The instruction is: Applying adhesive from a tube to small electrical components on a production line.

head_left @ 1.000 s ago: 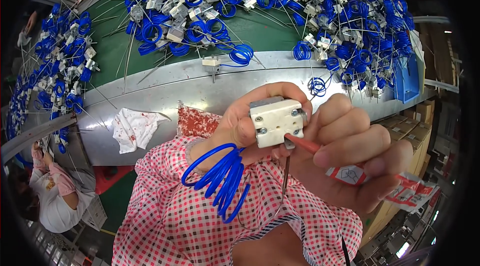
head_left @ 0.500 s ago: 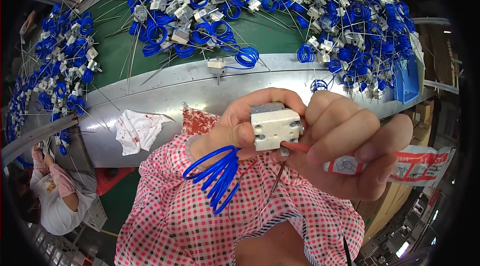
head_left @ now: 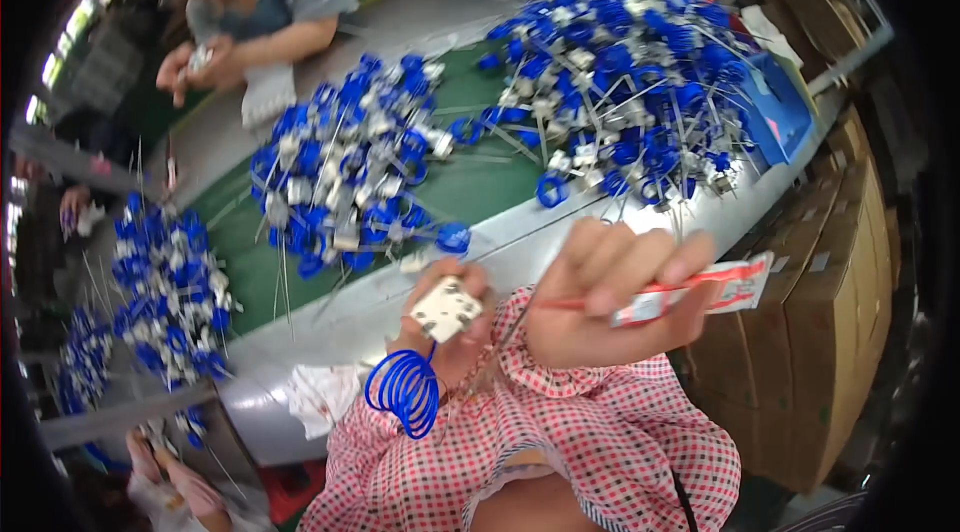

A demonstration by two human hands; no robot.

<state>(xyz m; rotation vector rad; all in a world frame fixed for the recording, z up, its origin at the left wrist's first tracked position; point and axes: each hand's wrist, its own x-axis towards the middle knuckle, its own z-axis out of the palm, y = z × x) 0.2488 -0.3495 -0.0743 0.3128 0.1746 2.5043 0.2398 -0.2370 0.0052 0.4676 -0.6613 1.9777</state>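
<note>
Red-nozzled tube (head_left: 738, 286) has moved away from the white block (head_left: 446, 310).

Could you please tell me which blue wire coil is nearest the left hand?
The coil joined to the white block in the left hand, hanging in front of the checked garment; the other visible coils lie heaped on the table.

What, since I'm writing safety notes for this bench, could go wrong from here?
The blue coil hangs free below the white block in the left hand and might snag on the checked clothing.

The right hand grips a red-and-white packet whose thin red tip points leftward; a hard squeeze could let contents drip.

The right pile of coils and rods juts at many angles and could tangle.
</note>
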